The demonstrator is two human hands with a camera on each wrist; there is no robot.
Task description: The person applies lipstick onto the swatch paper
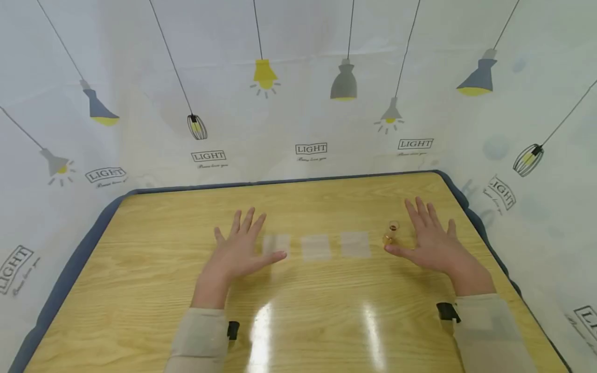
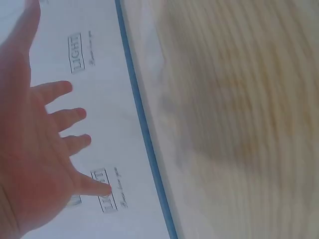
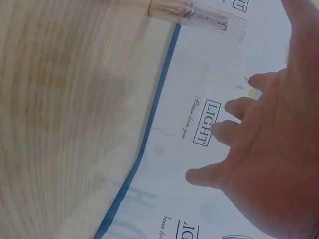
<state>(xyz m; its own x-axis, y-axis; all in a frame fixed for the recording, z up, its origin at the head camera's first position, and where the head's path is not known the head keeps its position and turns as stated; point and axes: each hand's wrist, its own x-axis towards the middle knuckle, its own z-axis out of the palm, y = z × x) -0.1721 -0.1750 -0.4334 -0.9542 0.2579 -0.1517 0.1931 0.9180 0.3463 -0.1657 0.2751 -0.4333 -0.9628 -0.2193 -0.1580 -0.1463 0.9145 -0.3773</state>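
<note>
Transparent container (image 3: 197, 15), details hard to make out, near right hand (image 1: 434, 246) — left hand (image 1: 237, 251) well away, all fingers (image 1: 424, 213) spread

From above, the head view looks down across the table (image 1: 158, 233) toward twelve o'clock; the close, sideways-turned wrist views share that table and the printed backdrop (image 1: 298, 116).

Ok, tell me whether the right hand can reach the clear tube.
Probably yes: the right hand is empty and close beside the clear tube, with nothing visible standing between them.
</note>
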